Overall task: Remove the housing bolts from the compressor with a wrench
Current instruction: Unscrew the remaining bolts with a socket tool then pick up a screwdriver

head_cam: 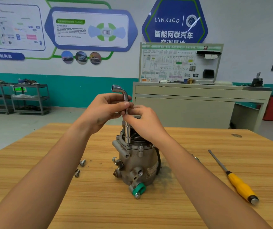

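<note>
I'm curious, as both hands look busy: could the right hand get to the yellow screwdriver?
Probably yes. The screwdriver lies on the table, on the side of the right hand, nothing between them; that hand would first have to let go of the wrench.

A wooden table (99,204) with a pale striped grain is seen, and everything on it is placed here from the fingers (133,111) pinched round the wrench (126,103). Directly below those fingers the compressor (135,164) is stood upright on the tabletop. Below and to the left of the fingers two loose bolts (82,162) are laid close together, near the compressor but apart from it. Well to the lower right of the fingers a screwdriver (234,179) with a yellow handle is laid diagonally, handle end nearest the viewer. Between it and the compressor a small metal piece (196,158) is only partly shown. Dark grime (168,172) is scattered by the compressor's base, and a dark round mark (236,135) is seen far right of the fingers.
</note>
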